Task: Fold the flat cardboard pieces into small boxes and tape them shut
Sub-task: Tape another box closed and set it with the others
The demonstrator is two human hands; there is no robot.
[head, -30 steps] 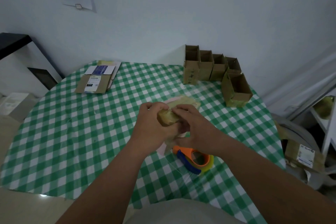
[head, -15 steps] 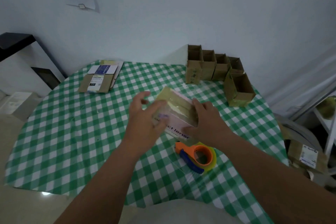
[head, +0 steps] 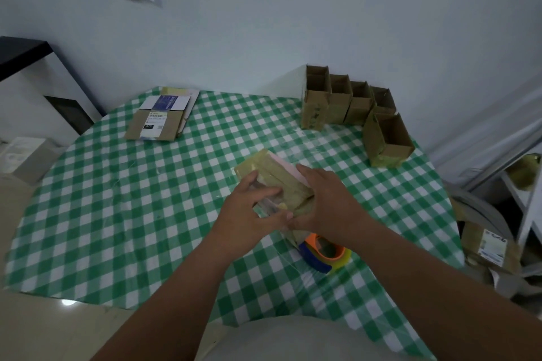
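We logged both hands on one small cardboard box (head: 272, 182) near the middle of the table (head: 117, 214), which wore a green-checked cloth. The left hand (head: 249, 211) had its grip curled round the box's near-left side, fingers spread over a glossy strip that looked like tape; the right hand (head: 325, 199) clamped the right side, thumb over the top edge. The box appeared folded and partly taped, a pink panel showing along its far edge; we judged the step as pressing tape down or turning the box to check it, though we couldn't tell whether every seam was closed. Just under the right wrist lay an orange-and-blue tape dispenser (head: 325, 252), touching the cloth, not in either hand. At the far right a row of formed boxes (head: 349, 102) stood against the wall, their openings unclosed toward us, so those looked assembled at one end only. At the far left sat a stack of flat cardboard pieces (head: 159, 121), unfolded. So we rated it: several boxes shaped, one in hand, flats left to do.
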